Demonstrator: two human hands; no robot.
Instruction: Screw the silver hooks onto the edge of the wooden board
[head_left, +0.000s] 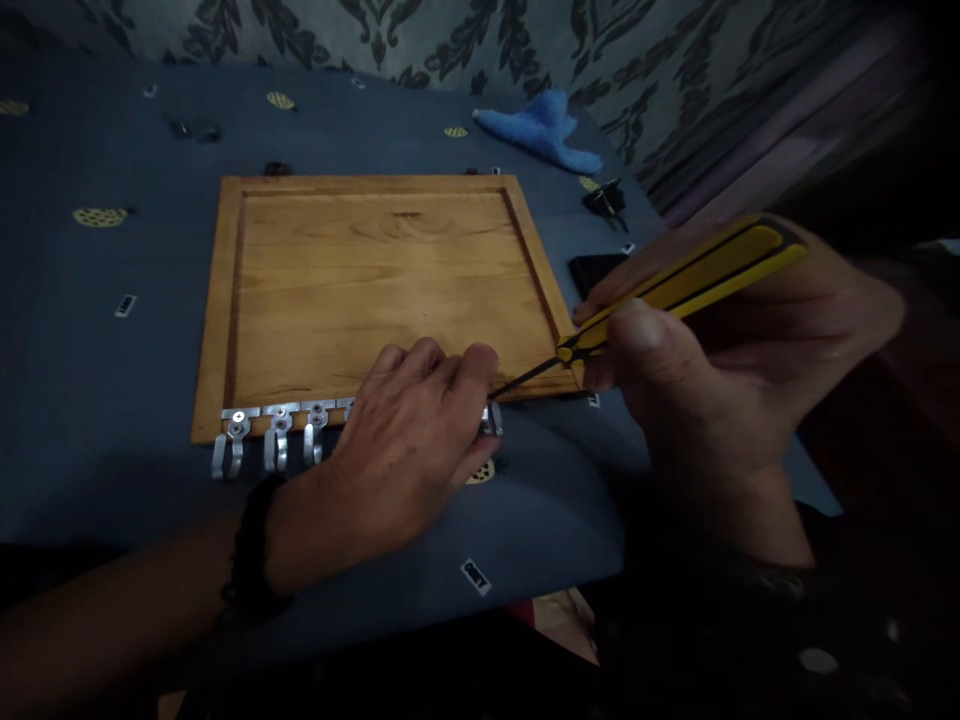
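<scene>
A framed wooden panel (405, 280) lies flat, with a silver hook rail (300, 408) along its near edge. Several double metal hooks (276, 455) hang over that edge. My left hand (409, 440) is closed over the right part of the rail, fingers curled on the wood and thumb by the rightmost hook (491, 418). Its palm hides the hooks beneath. In my right hand (720, 340) is a yellow-and-black screwdriver (675, 290), gripped by its handle. The thin shaft slants down leftward to the rail's right end, beside my left fingers. The exact contact of its tip is hard to make out.
A patterned blue cloth (112, 360) covers the table. Behind the panel's right corner lies a blue rag (544, 130), with a dark bunch of keys (607, 203) nearer me. A black flat object (596, 270) sits by my right hand. A patterned wall (420, 40) rises behind.
</scene>
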